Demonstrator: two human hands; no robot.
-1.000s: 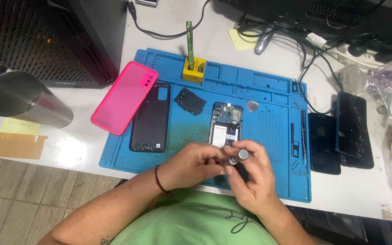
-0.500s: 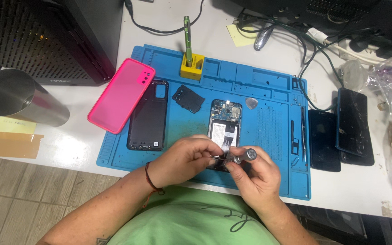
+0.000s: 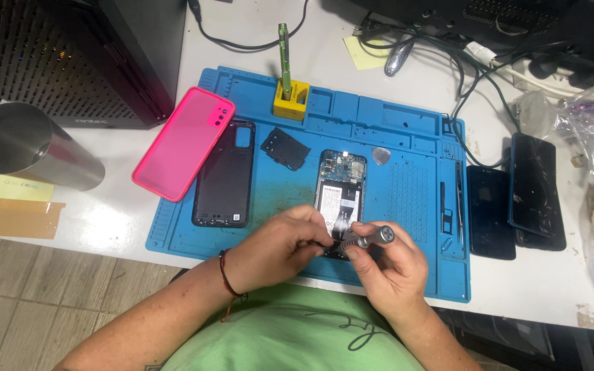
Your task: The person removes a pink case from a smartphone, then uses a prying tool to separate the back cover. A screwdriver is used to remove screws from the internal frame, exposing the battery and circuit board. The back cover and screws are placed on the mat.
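Since the earlier frame both hands have slid slightly left along the opened phone's (image 3: 340, 199) lower end. On the white desk (image 3: 537, 288) lies the ribbed blue rubber mat (image 3: 407, 199), the phone on it. The right hand (image 3: 386, 264) grips a slim metal screwdriver (image 3: 369, 238); the left hand (image 3: 280, 247) pinches its tip. A yellow holder (image 3: 291, 98) keeps a green tool (image 3: 284, 51) upright.

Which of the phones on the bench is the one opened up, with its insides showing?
The opened phone in the middle of the blue mat, just above both hands, shows its battery and board. The two dark phones lie closed off the mat's right edge.
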